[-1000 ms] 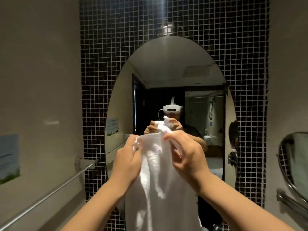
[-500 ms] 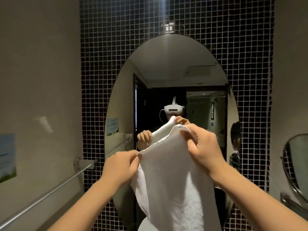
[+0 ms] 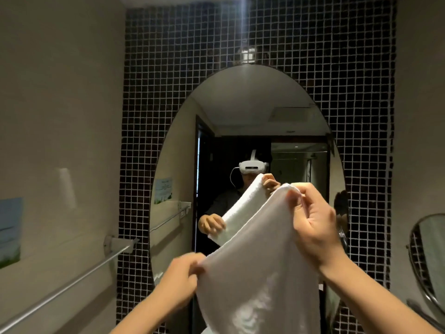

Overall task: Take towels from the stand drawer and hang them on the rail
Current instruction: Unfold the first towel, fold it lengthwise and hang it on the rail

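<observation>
Towel (image 3: 260, 273) spread before oval mirror (image 3: 240, 112) on dark mosaic tiles (image 3: 168, 68).

The towel (image 3: 260, 273) is plain white with a looped, nubby texture. Behind it the mosaic wall (image 3: 301, 56) is a grid of small dark brown or black squares, hard to tell in this light, with pale grout lines. The side wall (image 3: 60, 92) is flat beige. The rail (image 3: 72, 280) is silvery metal. A wall card (image 3: 9, 232) shows pale blue above green.
</observation>
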{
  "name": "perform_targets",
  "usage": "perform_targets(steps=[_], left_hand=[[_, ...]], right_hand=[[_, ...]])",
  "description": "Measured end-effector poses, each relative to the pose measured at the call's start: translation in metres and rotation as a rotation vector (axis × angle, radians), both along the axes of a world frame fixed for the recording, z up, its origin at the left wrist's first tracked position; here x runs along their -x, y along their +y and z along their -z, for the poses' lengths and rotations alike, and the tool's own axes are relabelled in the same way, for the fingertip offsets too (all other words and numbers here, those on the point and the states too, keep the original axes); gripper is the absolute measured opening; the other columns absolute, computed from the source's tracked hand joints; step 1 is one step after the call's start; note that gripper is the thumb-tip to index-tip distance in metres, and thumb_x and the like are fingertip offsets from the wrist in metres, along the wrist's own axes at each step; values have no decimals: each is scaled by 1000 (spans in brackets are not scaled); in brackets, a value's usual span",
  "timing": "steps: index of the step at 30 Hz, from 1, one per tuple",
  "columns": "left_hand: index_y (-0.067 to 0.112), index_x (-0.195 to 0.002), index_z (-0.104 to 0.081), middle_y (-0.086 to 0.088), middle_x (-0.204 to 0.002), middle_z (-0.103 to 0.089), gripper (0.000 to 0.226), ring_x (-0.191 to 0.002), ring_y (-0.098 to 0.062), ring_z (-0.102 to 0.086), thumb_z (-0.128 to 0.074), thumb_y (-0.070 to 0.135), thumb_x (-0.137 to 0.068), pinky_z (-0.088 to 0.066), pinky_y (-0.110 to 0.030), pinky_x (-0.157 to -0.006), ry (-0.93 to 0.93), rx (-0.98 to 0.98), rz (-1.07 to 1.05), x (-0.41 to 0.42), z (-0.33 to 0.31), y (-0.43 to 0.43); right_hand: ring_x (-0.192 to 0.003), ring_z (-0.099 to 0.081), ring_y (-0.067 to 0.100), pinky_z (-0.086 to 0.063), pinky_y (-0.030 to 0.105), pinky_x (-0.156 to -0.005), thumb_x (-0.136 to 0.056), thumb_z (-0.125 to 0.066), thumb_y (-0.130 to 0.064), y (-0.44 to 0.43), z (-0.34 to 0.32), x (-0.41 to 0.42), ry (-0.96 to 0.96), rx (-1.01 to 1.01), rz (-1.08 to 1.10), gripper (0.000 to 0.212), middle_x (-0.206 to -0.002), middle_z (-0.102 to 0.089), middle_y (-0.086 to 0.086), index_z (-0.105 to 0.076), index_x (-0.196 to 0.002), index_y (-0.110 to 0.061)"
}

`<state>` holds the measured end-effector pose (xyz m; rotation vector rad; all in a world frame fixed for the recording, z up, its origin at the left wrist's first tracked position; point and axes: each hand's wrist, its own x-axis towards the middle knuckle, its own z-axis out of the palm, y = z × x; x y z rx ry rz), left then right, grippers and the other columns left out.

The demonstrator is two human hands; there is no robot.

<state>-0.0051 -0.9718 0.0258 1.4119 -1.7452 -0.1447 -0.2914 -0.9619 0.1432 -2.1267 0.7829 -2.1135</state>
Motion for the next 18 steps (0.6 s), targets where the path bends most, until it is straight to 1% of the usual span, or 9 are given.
perform_targets(steps=[2, 4, 7, 10, 12, 13, 15, 16, 18], left_hand=[[35, -91, -76, 15, -95, -75, 60, -100, -5, -68, -49, -17, -82, -55, -27, -90, 221, 153, -32, -3, -28, 2], [29, -99, -77, 16, -98, -76, 50, -99, -1, -69, -53, -14, -92, -54, -24, -87, 341, 284, 27, 5, -63, 8], [31, -97, -76, 13, -100, -75, 43, -96, -6, -70, -62, -9, -92, -53, -19, -77, 370, 457, 146, 30, -107, 15], [42, -92, -76, 16, -107, -69, 47, -105, -18, -67, -73, -4, -85, -54, -32, -89, 368, 581, 297, 62, -139, 24], [44, -92, -75, 23, -108, -67, 43, -111, -16, -64, -79, 3, -80, -52, -28, -95, 367, 624, 357, 77, -151, 30], [41, -95, -74, 22, -106, -67, 37, -109, -13, -64, -76, 6, -82, -52, -25, -93, 392, 611, 389, 83, -156, 31], [22, -102, -69, 18, -94, -72, 23, -94, -4, -68, -59, 2, -96, -54, -20, -81, 514, 470, 485, 92, -163, 37], [15, -101, -65, 17, -83, -74, 23, -82, -1, -69, -49, -1, -102, -54, -16, -72, 601, 385, 507, 96, -164, 40], [10, -95, -62, 13, -65, -73, 29, -68, -6, -70, -37, 3, -108, -53, -13, -57, 790, 209, 551, 102, -160, 44]], right_hand=[[-70, -60, 6, -49, 29, -63, -103, -52, -32, 0, -7, 6, -86, -40, -34, 17, -80, -67, -9, -64, -92, -26], [-67, -59, 8, -51, 33, -63, -104, -50, -35, 2, -16, 6, -156, -98, -101, 24, -75, -65, -4, -63, -88, -22], [-78, -67, 16, -58, 42, -71, -104, -51, -35, 3, -27, -2, -122, -143, -145, 23, -82, -68, -1, -66, -93, -21], [-86, -68, 9, -59, 39, -78, -103, -51, -41, 4, -36, -19, 0, -123, -100, 21, -88, -70, -10, -66, -97, -28], [-84, -68, 6, -60, 35, -77, -102, -49, -47, 6, -38, -31, 29, -165, -124, 24, -88, -70, -12, -65, -98, -30], [-84, -69, 7, -60, 32, -76, -102, -48, -49, 8, -39, -36, 19, -197, -157, 26, -88, -71, -11, -65, -99, -28], [-86, -71, 8, -61, 28, -71, -101, -47, -50, 12, -39, -43, -37, -267, -254, 30, -89, -73, -10, -65, -102, -26], [-87, -72, 5, -60, 24, -69, -101, -48, -50, 14, -38, -46, -63, -306, -307, 30, -90, -74, -12, -66, -105, -26], [-91, -72, 1, -59, 20, -70, -101, -49, -48, 15, -35, -49, -83, -361, -384, 27, -92, -76, -18, -68, -106, -30]])
